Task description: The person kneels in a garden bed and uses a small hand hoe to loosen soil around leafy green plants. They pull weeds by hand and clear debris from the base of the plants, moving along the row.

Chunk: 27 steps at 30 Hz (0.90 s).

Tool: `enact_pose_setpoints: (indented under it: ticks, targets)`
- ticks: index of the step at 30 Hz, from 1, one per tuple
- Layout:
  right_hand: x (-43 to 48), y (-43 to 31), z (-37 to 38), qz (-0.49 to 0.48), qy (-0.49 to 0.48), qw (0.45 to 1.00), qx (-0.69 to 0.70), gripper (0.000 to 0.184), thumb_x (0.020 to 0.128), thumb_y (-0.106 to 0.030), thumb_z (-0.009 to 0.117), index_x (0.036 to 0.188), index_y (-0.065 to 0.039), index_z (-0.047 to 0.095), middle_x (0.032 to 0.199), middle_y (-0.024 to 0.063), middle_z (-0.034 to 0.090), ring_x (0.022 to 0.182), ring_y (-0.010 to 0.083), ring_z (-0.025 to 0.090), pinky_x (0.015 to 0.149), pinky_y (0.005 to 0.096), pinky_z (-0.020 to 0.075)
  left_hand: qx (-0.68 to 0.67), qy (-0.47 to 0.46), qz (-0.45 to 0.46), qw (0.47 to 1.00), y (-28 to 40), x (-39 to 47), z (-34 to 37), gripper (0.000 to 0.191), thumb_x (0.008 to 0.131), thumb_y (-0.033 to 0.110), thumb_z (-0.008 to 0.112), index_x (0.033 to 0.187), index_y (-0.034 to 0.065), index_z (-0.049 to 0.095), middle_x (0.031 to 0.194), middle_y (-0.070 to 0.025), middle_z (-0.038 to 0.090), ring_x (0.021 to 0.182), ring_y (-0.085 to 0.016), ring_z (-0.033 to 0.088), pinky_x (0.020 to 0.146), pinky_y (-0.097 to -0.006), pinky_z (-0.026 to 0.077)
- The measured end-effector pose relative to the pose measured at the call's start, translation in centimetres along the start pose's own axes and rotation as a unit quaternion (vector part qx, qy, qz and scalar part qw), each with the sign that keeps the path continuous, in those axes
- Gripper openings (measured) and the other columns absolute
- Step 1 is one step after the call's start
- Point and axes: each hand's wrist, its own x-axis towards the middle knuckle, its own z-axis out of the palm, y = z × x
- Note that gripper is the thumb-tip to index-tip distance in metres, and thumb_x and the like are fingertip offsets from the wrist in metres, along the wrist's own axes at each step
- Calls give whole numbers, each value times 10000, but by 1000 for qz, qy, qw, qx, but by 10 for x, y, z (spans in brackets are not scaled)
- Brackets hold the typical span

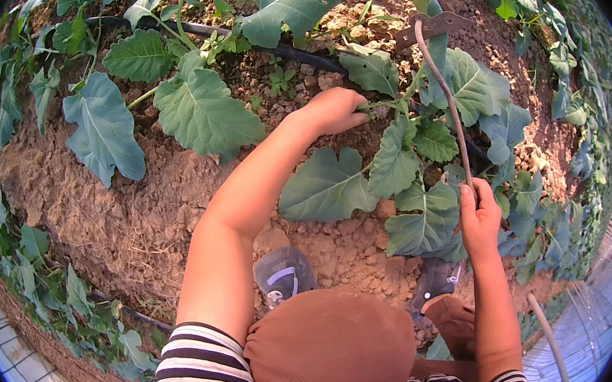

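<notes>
My right hand (480, 217) is closed around the thin, bent handle (442, 84) of a small hoe. Its flat, rusty metal blade (434, 30) is raised over the broad leaves at the upper right. My left hand (335, 110) reaches across to a leafy brassica plant (406, 105), its fingertips pinching a thin green stem (381, 104) near the plant's middle. Part of that stem is hidden by the fingers. Large blue-green leaves (328, 186) spread below and to the right of my left hand.
A black irrigation pipe (291, 52) runs over the crumbly soil (101, 212) behind the plants. Another brassica plant (202, 109) grows at the left, beside a leaf with holes (300, 2). My shoes (284, 274) stand close to the stems. More crop rows (575, 90) line both sides.
</notes>
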Motion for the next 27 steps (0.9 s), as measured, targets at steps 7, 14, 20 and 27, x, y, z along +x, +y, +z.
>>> enact_pose_setpoints:
  ticks: [7,14,20,27]
  targets:
    - [1,2,6,-2,-13,999,36,153,883,-161,550,937,-19,531,677,-2,484,617,64,416,565,211,375,283,394,-223,846,-26,7,-49,457,775,403,613,1120,114,538,1161,-130,507,1060,-330,499,839,-417,447]
    - [-3,5,5,21,-9,998,50,154,882,-162,550,933,-18,533,666,-21,471,608,49,404,554,200,360,130,256,-173,942,-34,60,-53,401,827,332,557,1174,141,498,1161,-125,525,1062,-305,507,856,-396,434]
    - [-3,7,8,29,-10,997,77,144,884,-157,546,935,-23,534,668,-30,475,600,41,397,547,189,347,97,361,-131,918,-53,62,-56,444,843,229,490,1249,59,428,1173,-191,515,1060,-364,495,919,-412,385]
    - [-4,12,14,-21,-4,998,57,128,908,-161,506,940,-38,522,611,-52,433,502,17,370,455,176,296,-209,430,-128,869,-63,52,-101,277,896,325,481,885,48,463,762,-78,479,754,-206,488,750,-370,394]
